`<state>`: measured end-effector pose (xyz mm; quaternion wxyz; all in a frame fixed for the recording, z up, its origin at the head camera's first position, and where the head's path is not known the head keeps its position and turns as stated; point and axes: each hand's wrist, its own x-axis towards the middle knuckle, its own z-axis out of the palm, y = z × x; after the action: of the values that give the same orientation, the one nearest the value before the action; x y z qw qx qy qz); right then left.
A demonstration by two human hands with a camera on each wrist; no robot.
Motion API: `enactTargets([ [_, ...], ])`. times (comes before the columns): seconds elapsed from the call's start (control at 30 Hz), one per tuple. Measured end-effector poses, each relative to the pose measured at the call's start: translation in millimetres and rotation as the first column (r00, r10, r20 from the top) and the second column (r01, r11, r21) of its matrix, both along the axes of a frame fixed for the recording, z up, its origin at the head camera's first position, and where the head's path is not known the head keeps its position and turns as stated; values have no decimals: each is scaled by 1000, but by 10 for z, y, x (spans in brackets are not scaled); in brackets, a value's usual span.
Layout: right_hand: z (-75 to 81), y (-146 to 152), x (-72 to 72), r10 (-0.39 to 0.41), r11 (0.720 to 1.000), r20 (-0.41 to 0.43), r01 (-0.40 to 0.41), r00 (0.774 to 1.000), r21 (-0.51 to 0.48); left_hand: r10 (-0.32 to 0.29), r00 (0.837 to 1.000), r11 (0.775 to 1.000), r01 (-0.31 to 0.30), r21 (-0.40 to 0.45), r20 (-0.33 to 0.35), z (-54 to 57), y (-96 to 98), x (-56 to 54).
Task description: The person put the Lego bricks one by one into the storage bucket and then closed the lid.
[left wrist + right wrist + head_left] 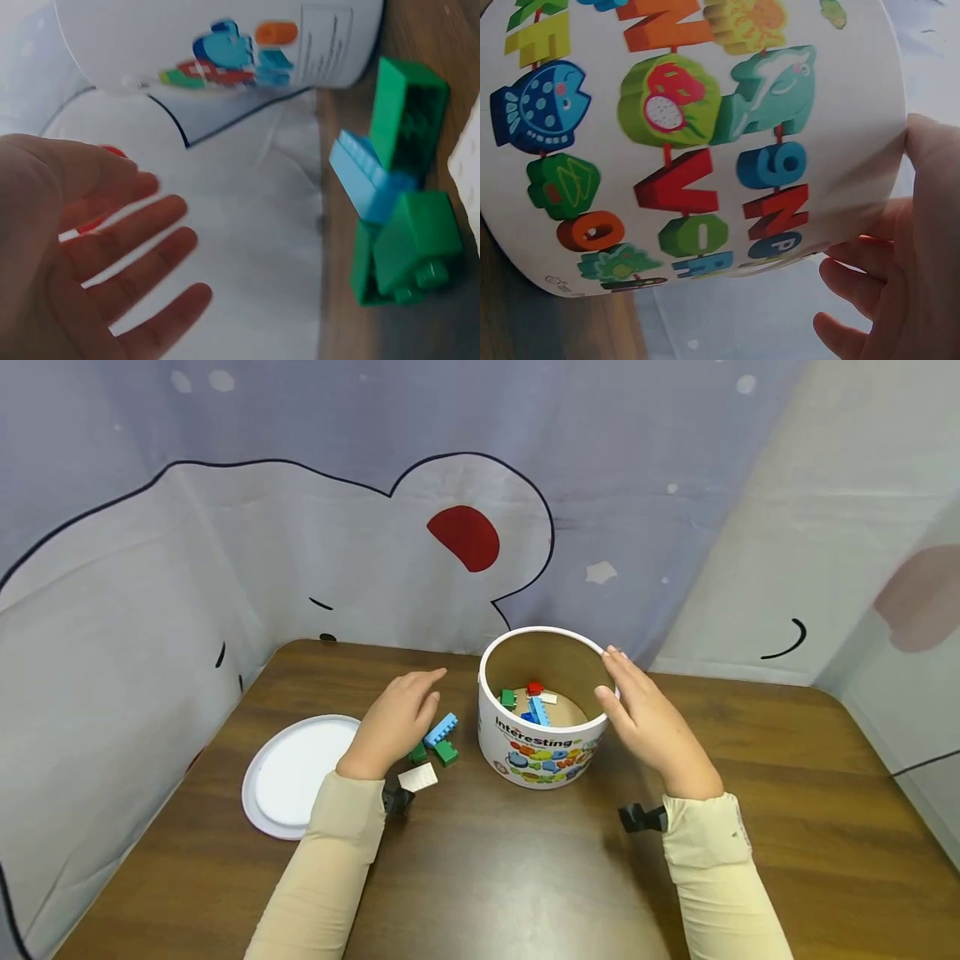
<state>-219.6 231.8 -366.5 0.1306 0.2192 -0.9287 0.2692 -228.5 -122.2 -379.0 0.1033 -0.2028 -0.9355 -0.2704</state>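
Note:
A round white bucket (525, 758) with colourful printed letters stands upright on the table. Several toy bricks lie inside it: red, green, white, blue and a light blue brick (538, 711). My right hand (656, 727) rests against the bucket's right side near the rim, fingers extended. Over the table left of the bucket, my left hand (395, 718) is held with loose, spread fingers and nothing in them. Below and beside it lie another light blue brick (441, 729), green bricks (416, 247) and a white brick (417, 777). In the left wrist view the bricks sit apart from the fingers.
A round white lid (288, 785) lies flat at the left of the brown wooden table (495, 885). Behind the table hangs a printed curtain (360, 552). A dark cable (926, 762) runs across the curtain at the right.

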Motion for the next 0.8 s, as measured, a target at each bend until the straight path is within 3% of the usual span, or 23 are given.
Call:
enactTargets([
  [0.13, -19, -3, -17, -9, 1000, 6, 9, 1000, 7, 60, 992, 998, -57, -28, 114, -74, -89, -55],
  [0.37, -50, 13, -34, -7, 1000, 4, 7, 1000, 1, 123, 952, 991, -102, -91, 282, -215, -147, -104],
  [0.5, -78, 21, -53, -7, 1000, -5, 7, 1000, 5, 141, 939, 988, -111, -111, 313, -302, -169, -123],
  [0.8, -89, 20, -44, -11, 1000, 2, 11, 1000, -18, 139, 946, 986, -105, -128, 293, -390, -177, -152],
])
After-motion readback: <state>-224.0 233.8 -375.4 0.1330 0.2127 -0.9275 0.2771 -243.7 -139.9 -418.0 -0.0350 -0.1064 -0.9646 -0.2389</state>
